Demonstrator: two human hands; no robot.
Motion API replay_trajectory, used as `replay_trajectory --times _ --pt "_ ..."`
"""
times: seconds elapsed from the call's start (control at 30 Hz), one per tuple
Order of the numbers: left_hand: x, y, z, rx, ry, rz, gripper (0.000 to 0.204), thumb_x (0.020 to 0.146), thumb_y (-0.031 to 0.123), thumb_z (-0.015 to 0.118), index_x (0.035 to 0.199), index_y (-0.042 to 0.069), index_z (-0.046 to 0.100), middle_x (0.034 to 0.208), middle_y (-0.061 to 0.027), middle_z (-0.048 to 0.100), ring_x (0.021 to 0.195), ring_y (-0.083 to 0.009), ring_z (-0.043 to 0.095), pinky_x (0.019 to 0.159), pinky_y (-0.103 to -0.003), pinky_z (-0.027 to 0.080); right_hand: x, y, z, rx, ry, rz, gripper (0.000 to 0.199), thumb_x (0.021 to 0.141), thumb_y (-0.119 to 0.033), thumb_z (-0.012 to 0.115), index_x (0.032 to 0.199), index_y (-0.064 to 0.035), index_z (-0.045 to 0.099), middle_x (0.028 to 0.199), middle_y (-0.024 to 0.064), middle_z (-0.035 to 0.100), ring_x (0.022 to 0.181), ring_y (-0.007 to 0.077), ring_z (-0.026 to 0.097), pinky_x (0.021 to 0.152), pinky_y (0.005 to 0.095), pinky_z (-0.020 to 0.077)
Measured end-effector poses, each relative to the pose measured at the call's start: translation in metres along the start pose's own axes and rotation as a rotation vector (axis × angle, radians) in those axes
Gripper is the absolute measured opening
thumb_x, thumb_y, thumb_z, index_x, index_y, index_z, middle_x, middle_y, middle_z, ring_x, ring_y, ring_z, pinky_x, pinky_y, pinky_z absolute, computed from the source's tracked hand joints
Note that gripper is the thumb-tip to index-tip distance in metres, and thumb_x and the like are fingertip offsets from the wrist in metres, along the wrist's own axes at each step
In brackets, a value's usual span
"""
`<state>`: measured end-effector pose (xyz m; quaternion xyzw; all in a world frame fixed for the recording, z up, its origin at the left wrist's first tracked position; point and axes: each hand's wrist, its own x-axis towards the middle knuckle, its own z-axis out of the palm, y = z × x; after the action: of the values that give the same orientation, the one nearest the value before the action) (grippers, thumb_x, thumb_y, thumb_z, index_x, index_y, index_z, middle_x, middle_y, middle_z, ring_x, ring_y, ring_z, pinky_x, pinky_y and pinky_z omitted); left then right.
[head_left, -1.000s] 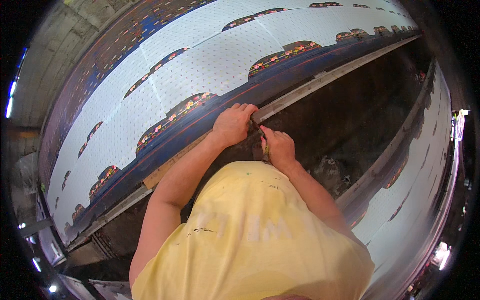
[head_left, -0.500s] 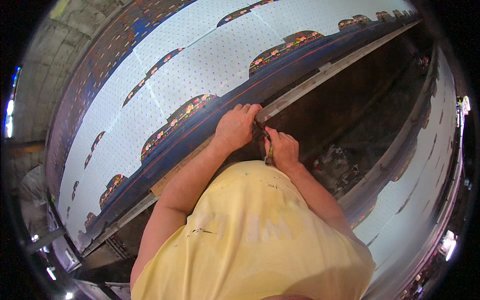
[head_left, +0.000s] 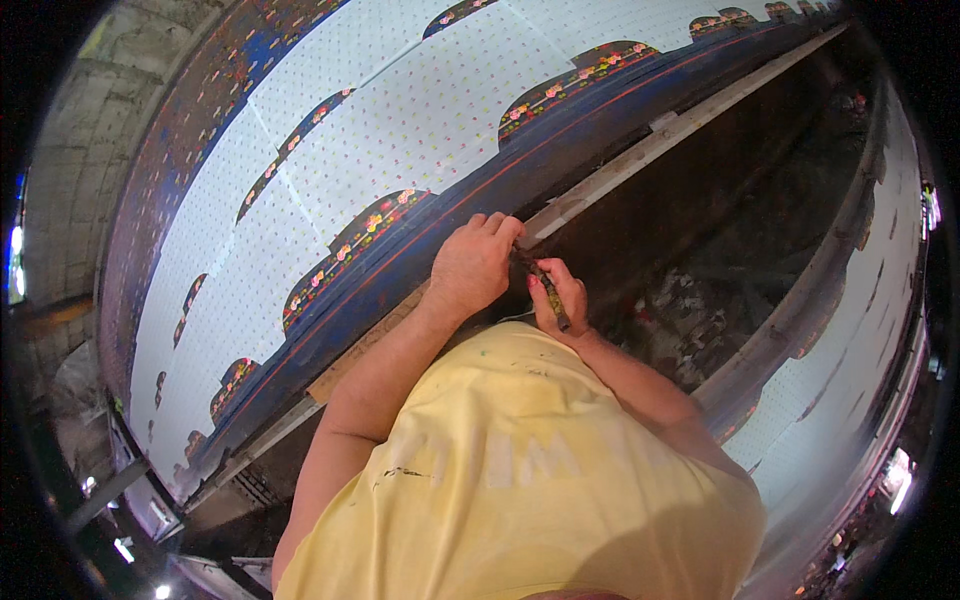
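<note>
My left hand (head_left: 472, 264) is at the near edge of a long dark-blue table (head_left: 470, 205), its fingers bent down over the end of a pale metal rail (head_left: 600, 188). Whatever those fingers grip is hidden beneath them. Just right of it and slightly nearer, my right hand (head_left: 565, 297) is closed around a dark, worn stick-like tool (head_left: 553, 300) with yellowish patches, too grimy to name. The tool slants, with its far end close to my left fingertips. Pale fabric with small dots (head_left: 400, 125) lies along the table beyond.
Dark cloth with bright flowers (head_left: 385, 222) shows through scalloped gaps along the pale fabric. A dark aisle with scattered litter (head_left: 685, 305) runs to my right. Past it stands a second long table (head_left: 850, 330) with similar fabric. A brown strip (head_left: 350, 360) lies along the near edge.
My right hand has turned, and more of the tool now shows, slanting down to the right. My left hand stays at the rail. The whole view has shifted slightly.
</note>
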<state>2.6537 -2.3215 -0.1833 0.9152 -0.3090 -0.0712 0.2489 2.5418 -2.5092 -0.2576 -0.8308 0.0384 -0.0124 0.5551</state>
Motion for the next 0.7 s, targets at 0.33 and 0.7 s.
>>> replay_trajectory --times 0.33,0.7 --pt "0.000 -0.001 0.004 -0.024 -0.005 -0.018 0.041 0.086 0.002 0.075 0.124 0.011 0.065 0.115 -0.0139 0.070 0.112 -0.0381 0.069 0.093 -0.050 0.061 -0.001 0.012 -0.001 0.255 -0.097 0.233 0.023 0.110 -0.019 0.072 0.122 -0.0007 0.065 0.090 0.0067 0.068 0.082 0.0146 0.062 0.076 0.0348 0.0524" --pt "0.001 -0.002 0.004 -0.019 0.018 0.010 0.042 0.086 0.001 0.076 0.124 0.011 0.064 0.116 -0.0137 0.071 0.113 -0.0385 0.070 0.094 -0.051 0.060 0.015 0.037 -0.008 1.221 -0.222 0.885 0.020 0.111 -0.029 0.073 0.106 -0.0141 0.059 0.063 -0.0006 0.039 0.051 0.0135 0.034 0.049 0.0331 0.0278"
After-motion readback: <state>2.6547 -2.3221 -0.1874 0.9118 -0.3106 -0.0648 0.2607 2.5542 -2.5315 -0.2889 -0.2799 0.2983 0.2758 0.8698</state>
